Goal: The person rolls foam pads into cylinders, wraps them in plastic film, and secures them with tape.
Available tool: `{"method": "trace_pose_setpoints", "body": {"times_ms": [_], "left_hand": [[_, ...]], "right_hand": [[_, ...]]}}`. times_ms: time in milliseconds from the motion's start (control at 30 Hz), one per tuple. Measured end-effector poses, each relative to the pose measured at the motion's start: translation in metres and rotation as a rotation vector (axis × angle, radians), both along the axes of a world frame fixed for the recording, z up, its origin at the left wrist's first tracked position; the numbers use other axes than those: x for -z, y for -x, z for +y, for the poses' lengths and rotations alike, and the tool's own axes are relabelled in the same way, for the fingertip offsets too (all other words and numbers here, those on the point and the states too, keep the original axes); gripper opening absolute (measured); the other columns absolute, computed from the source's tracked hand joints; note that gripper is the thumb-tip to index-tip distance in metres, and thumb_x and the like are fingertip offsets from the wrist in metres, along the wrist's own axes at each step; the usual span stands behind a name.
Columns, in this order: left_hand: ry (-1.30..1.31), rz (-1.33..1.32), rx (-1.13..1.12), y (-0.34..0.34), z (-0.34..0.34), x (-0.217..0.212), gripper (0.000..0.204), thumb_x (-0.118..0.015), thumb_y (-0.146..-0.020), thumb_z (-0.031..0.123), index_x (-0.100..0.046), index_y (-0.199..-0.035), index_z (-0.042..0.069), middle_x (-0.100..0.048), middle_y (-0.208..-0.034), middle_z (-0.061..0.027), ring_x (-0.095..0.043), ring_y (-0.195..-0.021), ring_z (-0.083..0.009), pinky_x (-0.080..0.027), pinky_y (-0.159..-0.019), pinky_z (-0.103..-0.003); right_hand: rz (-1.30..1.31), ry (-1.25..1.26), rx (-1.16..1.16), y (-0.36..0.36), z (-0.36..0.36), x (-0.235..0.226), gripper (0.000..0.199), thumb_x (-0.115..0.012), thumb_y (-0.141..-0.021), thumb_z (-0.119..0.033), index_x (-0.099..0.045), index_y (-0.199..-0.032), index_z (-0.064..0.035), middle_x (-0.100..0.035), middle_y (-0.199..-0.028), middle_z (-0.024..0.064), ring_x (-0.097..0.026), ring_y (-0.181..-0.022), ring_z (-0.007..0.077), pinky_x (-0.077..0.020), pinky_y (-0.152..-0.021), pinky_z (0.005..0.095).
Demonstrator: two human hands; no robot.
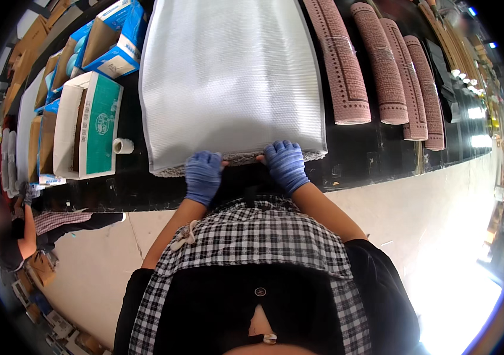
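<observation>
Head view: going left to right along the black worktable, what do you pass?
Open green-and-white carton → small white tape roll → white mat, with the left hand then the right hand on its near edge → row of rolled pinkish patterned mats.

Long black worktable (376,160) runs across the view, surface glossy, picks up light glare near its right end. Four rolled reddish-brown patterned mats (382,71) lie side by side on the table's right part. On the table's left part: open white-and-green carton (89,127), blue-and-white boxes (110,35) behind it, brown cardboard boxes (30,38) farther back along the left rim. Small white tape roll (123,145) just right of the green carton. Pale smooth floor (441,213) below the table's near edge, blown out bright at lower right. Row of bright lamps (465,80) beyond the table's right end. Another person (24,231) at the table's left end, blurred.
</observation>
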State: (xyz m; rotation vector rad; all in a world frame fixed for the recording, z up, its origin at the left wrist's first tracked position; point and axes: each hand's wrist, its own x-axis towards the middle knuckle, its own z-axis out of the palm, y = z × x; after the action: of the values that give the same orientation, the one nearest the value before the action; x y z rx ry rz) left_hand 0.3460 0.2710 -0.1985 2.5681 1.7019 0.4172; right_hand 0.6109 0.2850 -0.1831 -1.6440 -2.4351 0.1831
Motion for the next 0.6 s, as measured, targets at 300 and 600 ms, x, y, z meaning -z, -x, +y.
{"method": "trace_pose_setpoints", "body": {"times_ms": [300,600], "left_hand": [[0.09,0.132,-0.05,0.055,0.009,-0.02,0.021,-0.065,-0.084,0.034,-0.069,-0.1,0.021,-0.063,-0.091,-0.0103,-0.063,-0.084,-0.0331,-0.051,-0.066,-0.05],[0.018,0.097,-0.138,0.079,0.031,-0.025,0.029,-0.066,-0.084,0.042,-0.071,-0.098,0.017,-0.066,-0.088,-0.0117,-0.063,-0.082,-0.0351,-0.05,-0.072,-0.051]], "right_hand": [[-0.067,-0.039,0.124,-0.047,0.016,-0.001,0.036,-0.069,-0.086,-0.048,-0.064,-0.084,-0.0127,-0.063,-0.085,0.009,-0.061,-0.087,0.0305,-0.0465,-0.078,0.0463],[-0.098,0.029,0.338,-0.048,0.031,-0.006,0.065,-0.071,-0.073,-0.071,-0.064,-0.102,-0.014,-0.06,-0.103,0.0064,-0.058,-0.098,0.0266,-0.0429,-0.085,0.0468]]}}
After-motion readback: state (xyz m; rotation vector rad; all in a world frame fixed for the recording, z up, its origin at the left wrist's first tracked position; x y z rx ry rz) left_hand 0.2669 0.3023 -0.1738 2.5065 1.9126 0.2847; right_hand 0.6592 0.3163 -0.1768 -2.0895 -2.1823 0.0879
